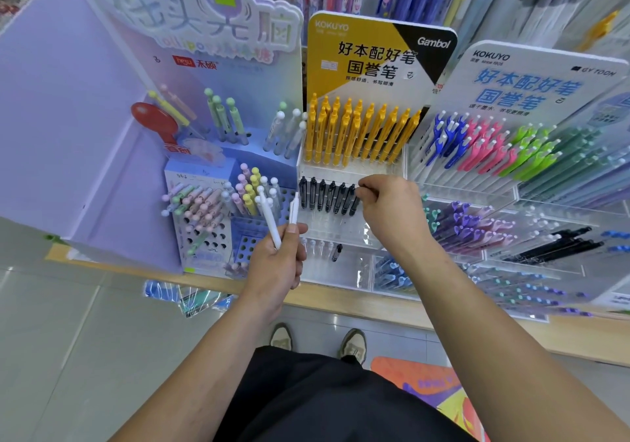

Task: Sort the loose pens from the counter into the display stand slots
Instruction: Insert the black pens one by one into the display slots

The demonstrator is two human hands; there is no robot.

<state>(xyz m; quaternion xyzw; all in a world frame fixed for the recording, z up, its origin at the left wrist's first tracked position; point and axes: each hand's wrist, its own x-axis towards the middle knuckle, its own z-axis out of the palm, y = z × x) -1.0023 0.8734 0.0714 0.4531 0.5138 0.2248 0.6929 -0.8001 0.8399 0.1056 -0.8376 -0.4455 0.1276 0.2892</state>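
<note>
My left hand (278,262) grips two white pens (272,222) that point up in front of the stands. My right hand (392,208) pinches the rightmost black pen (354,203) in a row of black pens (324,196) on the middle tier of the clear yellow-headed display stand (344,172). Yellow pens (361,135) fill the tier above. On the lowest tier a single black pen (336,252) stands beside several clear white ones.
A purple stand (218,210) with pastel ball-topped pens is on the left. A white stand (531,155) with blue, pink, green and black pens is on the right. All rest on a wooden counter edge (341,302). My shoes and a colourful mat are on the floor below.
</note>
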